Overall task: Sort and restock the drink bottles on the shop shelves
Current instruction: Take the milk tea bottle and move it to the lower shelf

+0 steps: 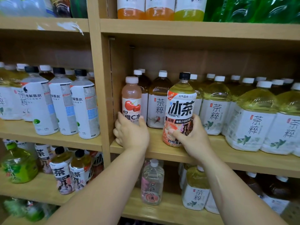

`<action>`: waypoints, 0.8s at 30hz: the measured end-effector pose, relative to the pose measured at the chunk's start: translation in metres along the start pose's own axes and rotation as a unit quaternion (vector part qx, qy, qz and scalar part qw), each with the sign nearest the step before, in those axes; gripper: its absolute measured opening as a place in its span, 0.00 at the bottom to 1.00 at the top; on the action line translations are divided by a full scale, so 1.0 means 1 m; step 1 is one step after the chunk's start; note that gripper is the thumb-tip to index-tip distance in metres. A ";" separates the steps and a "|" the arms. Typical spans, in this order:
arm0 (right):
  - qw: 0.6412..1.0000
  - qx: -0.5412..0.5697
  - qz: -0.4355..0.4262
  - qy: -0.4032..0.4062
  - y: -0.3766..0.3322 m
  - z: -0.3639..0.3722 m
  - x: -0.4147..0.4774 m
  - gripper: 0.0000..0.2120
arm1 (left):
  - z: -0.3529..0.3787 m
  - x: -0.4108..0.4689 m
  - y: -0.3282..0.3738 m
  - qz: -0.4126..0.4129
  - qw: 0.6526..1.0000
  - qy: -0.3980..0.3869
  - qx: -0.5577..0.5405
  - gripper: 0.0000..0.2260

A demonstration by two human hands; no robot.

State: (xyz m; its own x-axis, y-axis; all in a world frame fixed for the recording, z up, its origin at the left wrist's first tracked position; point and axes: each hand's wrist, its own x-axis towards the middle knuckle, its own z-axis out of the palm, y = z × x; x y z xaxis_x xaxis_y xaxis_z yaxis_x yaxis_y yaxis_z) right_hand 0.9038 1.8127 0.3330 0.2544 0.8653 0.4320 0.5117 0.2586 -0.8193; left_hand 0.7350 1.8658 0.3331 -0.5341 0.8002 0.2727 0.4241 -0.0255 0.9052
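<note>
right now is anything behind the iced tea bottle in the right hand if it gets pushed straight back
Yes. The right hand grips the iced tea bottle at the front of the shelf, and white-capped tea bottles stand directly behind it, filling that row.

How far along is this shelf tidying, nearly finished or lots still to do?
Looks done: the white-labelled tea bottles stand in tidy rows on the middle shelf. In hand: the left hand grips a pink cherry bottle and the right hand a black-capped iced tea bottle, both odd ones among those teas. Left: probably rehoming both; matching iced teas stand on the lower left shelf.
</note>
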 end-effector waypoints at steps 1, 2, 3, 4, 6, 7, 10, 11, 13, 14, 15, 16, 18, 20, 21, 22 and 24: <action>1.000 0.007 0.002 -0.003 0.002 -0.003 0.000 0.37 | 0.004 0.005 0.001 -0.017 1.000 -0.003 -0.001 0.37; 1.000 0.017 0.005 -0.006 0.004 -0.005 0.001 0.36 | 0.008 0.010 0.002 -0.028 1.000 -0.006 -0.011 0.37; 1.000 0.025 0.009 -0.009 0.006 -0.006 0.001 0.36 | 0.011 0.014 0.003 -0.033 0.999 -0.008 -0.026 0.37; 0.999 0.034 0.013 -0.013 0.007 -0.006 0.002 0.35 | 0.014 0.018 0.003 -0.032 0.999 -0.007 -0.040 0.36; 0.999 0.043 0.015 -0.020 0.008 -0.006 0.003 0.35 | 0.018 0.022 0.004 -0.021 0.999 0.002 -0.050 0.33; 0.999 0.042 0.012 -0.021 0.010 -0.005 0.003 0.35 | 0.018 0.022 0.003 -0.016 0.999 0.009 -0.044 0.32; 0.999 0.029 0.006 -0.018 0.010 -0.004 0.004 0.34 | 0.018 0.024 -0.001 0.009 1.000 0.014 -0.004 0.31; 0.999 0.028 0.005 -0.018 0.011 -0.004 0.005 0.34 | 0.018 0.025 -0.002 0.023 1.000 0.010 0.001 0.30; 1.000 0.023 0.004 -0.016 0.013 -0.003 0.005 0.34 | 0.015 0.024 -0.005 0.051 0.999 -0.008 -0.004 0.28; 1.000 0.019 0.005 -0.013 0.012 -0.003 0.005 0.35 | 0.012 0.021 -0.005 0.062 0.998 -0.022 -0.013 0.26; 1.000 0.015 0.006 -0.010 0.013 -0.002 0.005 0.36 | 0.008 0.016 -0.006 0.071 0.997 -0.037 -0.024 0.25; 1.000 0.010 0.010 -0.008 0.014 -0.002 0.005 0.38 | 0.004 0.011 -0.007 0.080 0.995 -0.053 -0.035 0.24; 1.000 -0.006 0.016 -0.008 0.011 -0.001 0.004 0.41 | -0.006 -0.001 -0.009 0.097 0.990 -0.082 -0.062 0.23; 1.000 -0.018 0.022 -0.002 0.008 0.001 0.006 0.41 | -0.019 -0.011 -0.011 0.114 0.983 -0.108 -0.094 0.22; 1.000 -0.014 0.024 0.002 0.008 0.002 0.007 0.40 | -0.027 -0.014 -0.011 0.124 0.980 -0.119 -0.105 0.21; 1.000 -0.007 0.024 0.005 0.006 0.003 0.007 0.37 | -0.037 -0.017 -0.010 0.136 0.976 -0.127 -0.109 0.21; 1.000 0.009 0.024 0.010 0.002 0.006 0.006 0.35 | -0.058 -0.017 -0.008 0.158 0.972 -0.136 -0.109 0.21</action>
State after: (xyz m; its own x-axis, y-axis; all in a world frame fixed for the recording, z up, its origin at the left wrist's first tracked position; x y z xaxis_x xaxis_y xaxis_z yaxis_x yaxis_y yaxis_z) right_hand 0.9020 1.8210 0.3316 0.2944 0.8687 0.3984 0.4839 0.2240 -0.8460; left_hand 0.6991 1.8175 0.3403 -0.1762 0.8595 0.4797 0.3544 -0.3993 0.8456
